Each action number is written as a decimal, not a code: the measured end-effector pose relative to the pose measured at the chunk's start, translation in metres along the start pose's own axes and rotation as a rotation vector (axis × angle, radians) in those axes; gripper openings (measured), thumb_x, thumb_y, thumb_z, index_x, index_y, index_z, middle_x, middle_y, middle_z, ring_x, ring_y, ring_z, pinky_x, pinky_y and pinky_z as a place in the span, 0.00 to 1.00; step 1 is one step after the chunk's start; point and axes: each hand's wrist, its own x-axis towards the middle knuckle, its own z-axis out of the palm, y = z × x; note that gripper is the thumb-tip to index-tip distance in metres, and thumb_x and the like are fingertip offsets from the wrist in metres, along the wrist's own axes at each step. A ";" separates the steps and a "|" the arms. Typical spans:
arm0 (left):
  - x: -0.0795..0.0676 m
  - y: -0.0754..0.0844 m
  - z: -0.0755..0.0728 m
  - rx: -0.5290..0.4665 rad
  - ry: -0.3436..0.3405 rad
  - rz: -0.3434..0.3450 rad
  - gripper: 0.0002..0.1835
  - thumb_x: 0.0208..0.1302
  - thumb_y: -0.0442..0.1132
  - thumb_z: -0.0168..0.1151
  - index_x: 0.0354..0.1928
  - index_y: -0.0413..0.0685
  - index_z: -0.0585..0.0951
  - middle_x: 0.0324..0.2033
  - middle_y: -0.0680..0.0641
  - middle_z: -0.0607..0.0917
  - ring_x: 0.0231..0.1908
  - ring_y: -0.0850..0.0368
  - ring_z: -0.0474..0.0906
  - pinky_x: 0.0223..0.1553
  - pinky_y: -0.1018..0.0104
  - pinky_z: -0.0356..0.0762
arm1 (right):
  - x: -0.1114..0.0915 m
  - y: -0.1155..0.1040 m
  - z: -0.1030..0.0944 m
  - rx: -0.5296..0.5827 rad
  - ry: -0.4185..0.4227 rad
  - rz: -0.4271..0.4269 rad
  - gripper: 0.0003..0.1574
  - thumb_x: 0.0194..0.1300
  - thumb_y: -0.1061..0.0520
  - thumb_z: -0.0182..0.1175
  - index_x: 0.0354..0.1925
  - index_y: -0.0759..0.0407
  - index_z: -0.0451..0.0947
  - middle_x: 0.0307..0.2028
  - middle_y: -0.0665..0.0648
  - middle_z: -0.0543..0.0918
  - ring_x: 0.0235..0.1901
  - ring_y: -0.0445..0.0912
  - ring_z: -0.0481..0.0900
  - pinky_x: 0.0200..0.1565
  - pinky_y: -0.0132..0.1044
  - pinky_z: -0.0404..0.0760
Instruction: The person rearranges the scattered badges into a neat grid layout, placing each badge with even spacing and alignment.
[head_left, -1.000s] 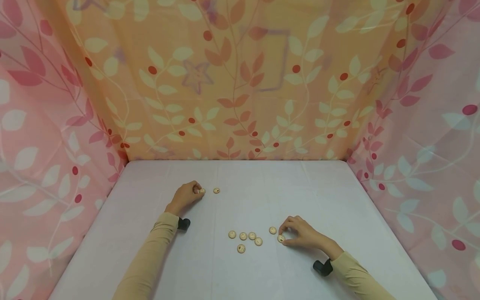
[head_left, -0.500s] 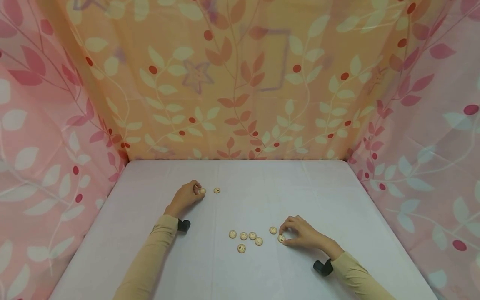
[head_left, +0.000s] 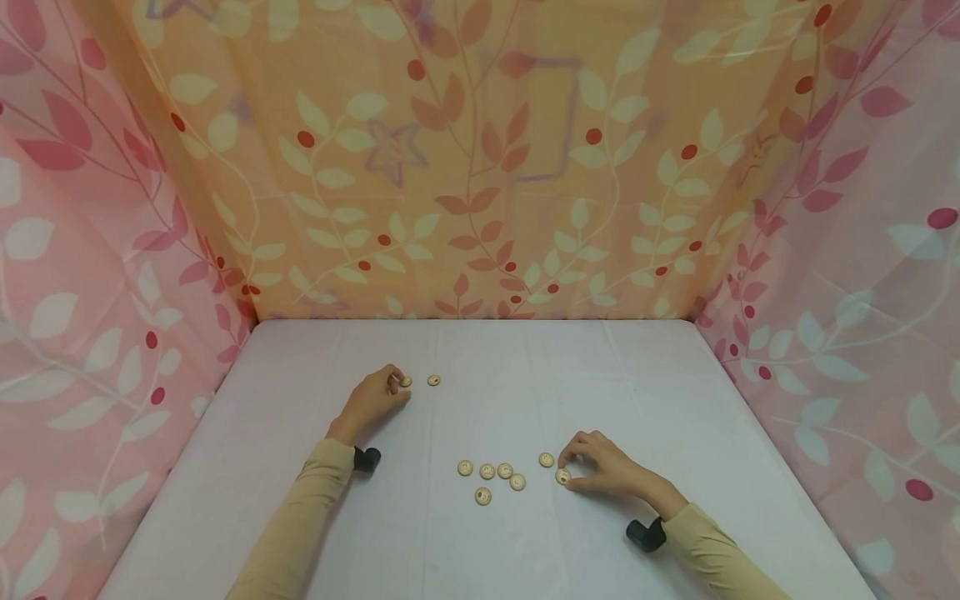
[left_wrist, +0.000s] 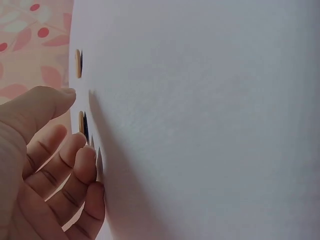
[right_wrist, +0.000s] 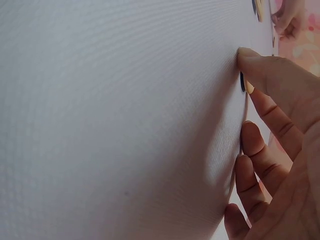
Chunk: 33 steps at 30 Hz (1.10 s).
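Note:
Small round pale wooden discs with dark marks lie on the white table. At the far left my left hand (head_left: 372,396) is beside one disc (head_left: 406,382); in the left wrist view its thumb stands apart from that disc (left_wrist: 82,124), the fingertips close to it. A second disc (head_left: 433,380) lies just right of it. On the right, my right hand (head_left: 606,468) holds a disc (head_left: 563,477) at its edges between thumb and index finger, flat on the table. The right wrist view shows this disc (right_wrist: 246,84) partly hidden by the thumb. Another disc (head_left: 546,460) lies just beyond.
Several more discs lie in a loose group in the middle, among them one near disc (head_left: 483,497) and one at the group's left (head_left: 465,468). The white table (head_left: 525,392) is enclosed by an orange leaf-patterned curtain (head_left: 480,208) behind and pink ones at the sides.
The left hand's thumb has drawn away from its disc and the wrist has shifted slightly nearer. The right hand and the discs have stayed in place.

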 end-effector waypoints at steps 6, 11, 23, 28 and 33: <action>-0.008 0.006 0.001 0.022 -0.014 0.019 0.14 0.55 0.43 0.66 0.42 0.46 0.77 0.28 0.51 0.77 0.28 0.59 0.70 0.31 0.64 0.67 | 0.000 0.001 0.000 -0.006 0.001 -0.005 0.12 0.52 0.45 0.67 0.37 0.39 0.77 0.38 0.41 0.74 0.42 0.43 0.66 0.44 0.40 0.66; -0.014 0.015 0.005 0.054 -0.022 0.036 0.14 0.54 0.43 0.66 0.41 0.47 0.78 0.27 0.53 0.77 0.28 0.59 0.71 0.32 0.64 0.68 | 0.000 0.002 0.001 -0.007 0.003 -0.015 0.12 0.52 0.45 0.67 0.37 0.39 0.77 0.38 0.41 0.74 0.42 0.42 0.66 0.45 0.40 0.66; -0.021 0.041 0.014 0.074 -0.087 0.067 0.13 0.54 0.44 0.68 0.40 0.50 0.79 0.26 0.55 0.76 0.26 0.63 0.71 0.30 0.66 0.68 | 0.000 0.006 0.002 -0.019 0.027 -0.031 0.12 0.52 0.44 0.67 0.37 0.37 0.77 0.38 0.39 0.74 0.41 0.40 0.66 0.44 0.39 0.66; -0.025 0.049 0.020 0.074 -0.123 0.111 0.12 0.54 0.44 0.67 0.39 0.52 0.79 0.26 0.56 0.76 0.25 0.64 0.70 0.29 0.67 0.68 | -0.001 0.006 0.003 -0.026 0.038 -0.037 0.12 0.52 0.44 0.68 0.36 0.37 0.77 0.38 0.39 0.75 0.41 0.40 0.66 0.44 0.39 0.67; -0.031 0.059 0.025 0.069 -0.191 0.158 0.11 0.55 0.46 0.66 0.39 0.54 0.79 0.27 0.58 0.75 0.25 0.64 0.69 0.28 0.68 0.68 | 0.000 0.005 0.003 -0.020 0.028 -0.027 0.13 0.51 0.44 0.68 0.36 0.38 0.77 0.38 0.39 0.74 0.41 0.40 0.66 0.45 0.40 0.66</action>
